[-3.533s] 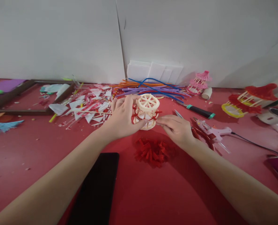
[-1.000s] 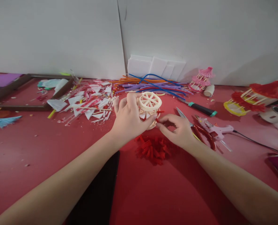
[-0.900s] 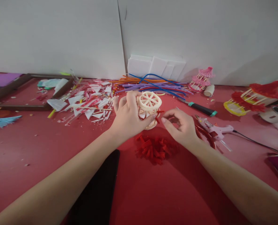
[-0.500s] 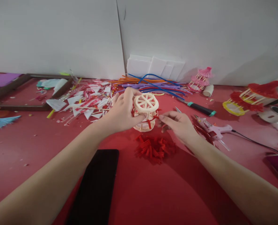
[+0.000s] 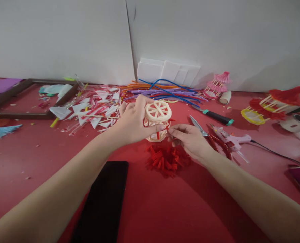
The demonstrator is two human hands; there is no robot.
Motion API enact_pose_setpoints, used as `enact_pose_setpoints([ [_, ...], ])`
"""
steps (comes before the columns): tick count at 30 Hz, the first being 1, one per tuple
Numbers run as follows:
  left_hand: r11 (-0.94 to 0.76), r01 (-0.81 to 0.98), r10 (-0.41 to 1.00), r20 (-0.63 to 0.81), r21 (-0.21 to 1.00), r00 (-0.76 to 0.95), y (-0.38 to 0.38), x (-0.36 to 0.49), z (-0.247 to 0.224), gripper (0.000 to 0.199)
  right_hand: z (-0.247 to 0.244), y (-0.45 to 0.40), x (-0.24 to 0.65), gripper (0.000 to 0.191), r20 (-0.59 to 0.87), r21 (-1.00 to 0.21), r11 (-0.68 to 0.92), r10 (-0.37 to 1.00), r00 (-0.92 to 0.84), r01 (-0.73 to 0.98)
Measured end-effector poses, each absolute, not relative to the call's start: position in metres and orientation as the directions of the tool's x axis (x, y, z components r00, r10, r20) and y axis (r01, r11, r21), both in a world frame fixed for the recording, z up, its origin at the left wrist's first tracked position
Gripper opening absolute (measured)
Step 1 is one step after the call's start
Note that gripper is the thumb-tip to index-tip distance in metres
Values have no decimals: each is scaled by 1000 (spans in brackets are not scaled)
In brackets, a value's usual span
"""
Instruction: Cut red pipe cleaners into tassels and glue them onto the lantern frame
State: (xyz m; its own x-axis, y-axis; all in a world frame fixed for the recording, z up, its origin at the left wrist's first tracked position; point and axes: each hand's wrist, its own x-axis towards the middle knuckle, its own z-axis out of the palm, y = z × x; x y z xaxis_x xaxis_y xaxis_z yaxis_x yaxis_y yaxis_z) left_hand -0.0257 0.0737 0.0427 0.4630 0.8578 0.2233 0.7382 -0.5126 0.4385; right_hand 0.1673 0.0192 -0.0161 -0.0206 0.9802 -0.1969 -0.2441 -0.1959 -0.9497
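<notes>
The left hand (image 5: 133,121) wraps the side of a cream round frame (image 5: 158,118), fingers curled behind it and thumb laid across its front, just under the spoked top ring. The frame stands nearly upright at the middle of the desk (image 5: 150,209), its top tipped a little toward the camera; whether its base touches the desk cannot be told. At its right side the right hand (image 5: 190,138) pinches a red strip (image 5: 167,128) between thumb and forefinger, the other fingers loosely bent. A short red tab (image 5: 158,135) hangs on the frame's front, below the left thumb. Just in front lies a heap of red pieces (image 5: 165,158), and nearer the front edge, to the left, a black slab (image 5: 103,199). Right of the right hand are scissors (image 5: 212,141) with red handles, a pink glue gun (image 5: 232,140) and a dark-handled knife (image 5: 218,117). Along the desk's back edge lie coloured stems (image 5: 165,91), with pale scraps (image 5: 96,108) to their left and a pink tiered model (image 5: 217,86) to their right.
</notes>
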Motion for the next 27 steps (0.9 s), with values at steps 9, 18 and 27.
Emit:
enact_pose_setpoints([
  [9, -493, 760, 868, 178, 423, 464, 69, -24, 50, 64, -23, 21, 163, 33, -235, -940, -223, 972, 15, -259],
  [18, -567, 709, 821, 212, 420, 530, 76, -35, 55, 58, -16, 26, 174, 24, -315, -864, -271, 948, 35, -424],
  [27, -601, 706, 797, 209, 375, 567, 81, -42, 56, 63, -20, 23, 169, 37, -296, -883, -295, 954, -53, -365],
])
